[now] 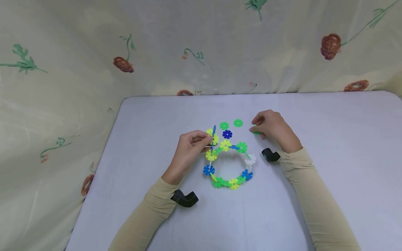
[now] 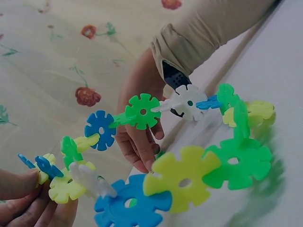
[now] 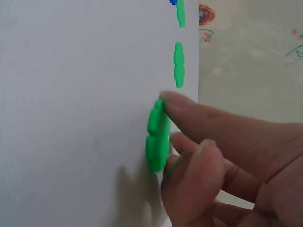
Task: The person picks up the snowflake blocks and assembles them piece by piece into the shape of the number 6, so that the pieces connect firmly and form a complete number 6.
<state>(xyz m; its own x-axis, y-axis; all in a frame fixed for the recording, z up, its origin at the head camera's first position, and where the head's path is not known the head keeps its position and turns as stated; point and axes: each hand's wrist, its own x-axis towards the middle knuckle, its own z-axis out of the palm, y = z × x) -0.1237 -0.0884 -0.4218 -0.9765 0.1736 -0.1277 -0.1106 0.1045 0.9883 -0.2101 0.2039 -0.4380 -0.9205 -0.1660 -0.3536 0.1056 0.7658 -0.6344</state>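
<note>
My left hand (image 1: 192, 144) pinches the far left part of a ring of slotted plastic flower discs. A yellow disc (image 1: 215, 138) and an upright blue disc (image 1: 214, 129) stand at its fingertips. The joined ring (image 2: 184, 182) mixes blue, green, yellow and white pieces, and in the left wrist view part of it rises off the table. To the right of the ring, my right hand (image 1: 272, 128) holds a loose green disc (image 3: 157, 137) at its fingertips. That disc is tilted, and the fingers partly hide it.
Two loose green discs (image 1: 238, 123) and a dark blue disc (image 1: 227, 134) lie beyond the ring on the white table (image 1: 329, 139). A flower-patterned cloth (image 1: 220, 45) hangs behind the table and along its left side. Each wrist wears a black camera (image 1: 185, 198).
</note>
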